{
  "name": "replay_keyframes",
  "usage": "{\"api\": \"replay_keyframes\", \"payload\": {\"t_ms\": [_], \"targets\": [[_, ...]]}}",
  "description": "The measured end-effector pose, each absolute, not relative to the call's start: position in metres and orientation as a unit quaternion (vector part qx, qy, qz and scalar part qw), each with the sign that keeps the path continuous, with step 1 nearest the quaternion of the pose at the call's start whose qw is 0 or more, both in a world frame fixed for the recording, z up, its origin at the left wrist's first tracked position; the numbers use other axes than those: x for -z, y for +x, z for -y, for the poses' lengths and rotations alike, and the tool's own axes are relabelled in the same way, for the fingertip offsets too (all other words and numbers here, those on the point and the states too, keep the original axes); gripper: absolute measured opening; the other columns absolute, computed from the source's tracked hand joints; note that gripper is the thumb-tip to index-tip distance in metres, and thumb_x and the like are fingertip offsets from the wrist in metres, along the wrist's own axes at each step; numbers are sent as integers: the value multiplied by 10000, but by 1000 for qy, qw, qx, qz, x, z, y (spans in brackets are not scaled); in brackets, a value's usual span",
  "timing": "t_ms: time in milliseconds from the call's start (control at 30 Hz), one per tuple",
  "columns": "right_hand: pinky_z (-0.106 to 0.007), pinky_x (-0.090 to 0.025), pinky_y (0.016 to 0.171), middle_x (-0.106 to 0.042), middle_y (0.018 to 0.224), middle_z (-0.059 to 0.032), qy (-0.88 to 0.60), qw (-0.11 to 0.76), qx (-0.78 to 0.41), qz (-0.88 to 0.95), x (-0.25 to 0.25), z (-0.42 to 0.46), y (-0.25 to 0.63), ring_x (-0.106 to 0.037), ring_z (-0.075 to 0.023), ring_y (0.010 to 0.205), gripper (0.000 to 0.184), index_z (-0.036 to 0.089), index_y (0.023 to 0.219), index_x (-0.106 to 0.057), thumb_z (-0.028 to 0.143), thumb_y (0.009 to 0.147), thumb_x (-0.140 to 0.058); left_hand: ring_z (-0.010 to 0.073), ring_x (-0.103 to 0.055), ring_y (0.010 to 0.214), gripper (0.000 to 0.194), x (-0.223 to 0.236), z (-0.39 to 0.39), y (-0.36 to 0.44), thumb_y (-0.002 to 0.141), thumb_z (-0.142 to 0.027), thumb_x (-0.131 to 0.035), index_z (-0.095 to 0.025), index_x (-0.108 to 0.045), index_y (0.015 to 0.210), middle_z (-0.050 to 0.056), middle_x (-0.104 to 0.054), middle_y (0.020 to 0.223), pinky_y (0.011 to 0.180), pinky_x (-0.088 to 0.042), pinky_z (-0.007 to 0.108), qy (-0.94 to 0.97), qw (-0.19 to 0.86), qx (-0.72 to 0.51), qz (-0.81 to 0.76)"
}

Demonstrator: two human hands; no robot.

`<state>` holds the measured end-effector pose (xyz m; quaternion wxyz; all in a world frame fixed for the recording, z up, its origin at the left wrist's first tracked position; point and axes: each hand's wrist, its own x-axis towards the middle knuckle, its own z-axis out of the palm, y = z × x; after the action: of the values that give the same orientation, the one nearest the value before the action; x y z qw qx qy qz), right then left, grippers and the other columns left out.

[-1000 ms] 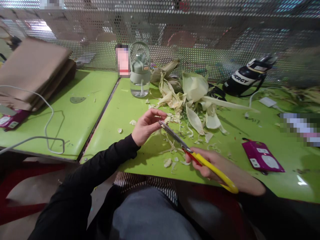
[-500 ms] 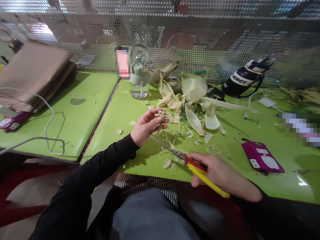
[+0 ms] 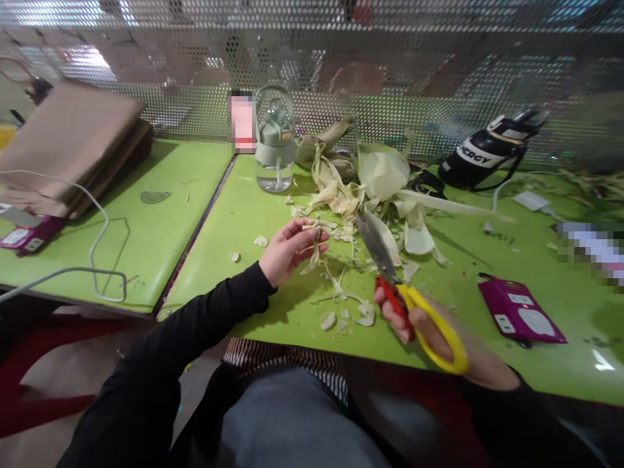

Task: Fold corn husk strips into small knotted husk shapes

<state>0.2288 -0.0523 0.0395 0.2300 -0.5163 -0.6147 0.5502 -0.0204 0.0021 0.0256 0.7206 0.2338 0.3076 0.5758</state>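
Note:
My left hand (image 3: 286, 249) hovers over the green table (image 3: 273, 214), its fingertips pinched on a small strip of dry corn husk (image 3: 314, 250) that dangles down. My right hand (image 3: 439, 335) is near the table's front edge, its fingers through the yellow and red handles of a pair of scissors (image 3: 404, 292). The closed blades point up and away toward the pile of corn husks (image 3: 375, 188). Small husk trimmings (image 3: 344, 312) lie on the table between my hands.
A clear water bottle (image 3: 275, 140) stands at the back by the perforated metal screen. A magenta power strip (image 3: 521, 311) lies right, a black bag (image 3: 487, 153) behind it. On the left table are a brown folded stack (image 3: 73, 140), a white cable (image 3: 97, 240) and another magenta item (image 3: 26, 235).
My right hand swung the scissors away from the left hand; the blades now point up toward the husk pile. My left hand keeps the husk strip and has barely moved.

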Motion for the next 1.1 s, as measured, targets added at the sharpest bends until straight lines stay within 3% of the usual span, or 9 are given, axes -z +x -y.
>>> {"api": "replay_keyframes", "payload": {"t_ms": [200,600,833,1100], "targets": [[-248,-356,479,-424,661,60,-475,186,-626,590,-36,70,202,-374,-79,506,789,210,1029,-523,916,678,-532,124,-705,844,142,-25,0,-18,853,-54,-623,-178,-607,922,-9,-702,887,932,-553,375,255,683,-610,-310],[-228,-390,454,-411,642,71,-489,183,-624,581,-40,60,192,-374,-75,508,778,193,1036,-511,890,694,-557,124,-680,923,166,-19,-3,-20,815,-107,-704,-198,-626,931,-14,-661,990,894,-567,318,307,635,-636,-313],[-221,-392,446,-415,647,65,-489,187,-611,594,-46,58,189,-388,-74,506,749,193,1004,-525,884,716,-537,130,-683,936,150,-19,-2,-18,834,-102,-685,-194,-621,934,-7,-667,1002,925,-562,347,305,647,-622,-319],[-221,-392,423,-412,627,68,-495,186,-592,608,-39,55,190,-395,-77,484,652,204,942,-503,831,769,-542,118,-674,919,150,-17,-2,-17,841,-64,-651,-182,-628,930,-6,-662,989,853,-571,298,301,651,-620,-319]]}}
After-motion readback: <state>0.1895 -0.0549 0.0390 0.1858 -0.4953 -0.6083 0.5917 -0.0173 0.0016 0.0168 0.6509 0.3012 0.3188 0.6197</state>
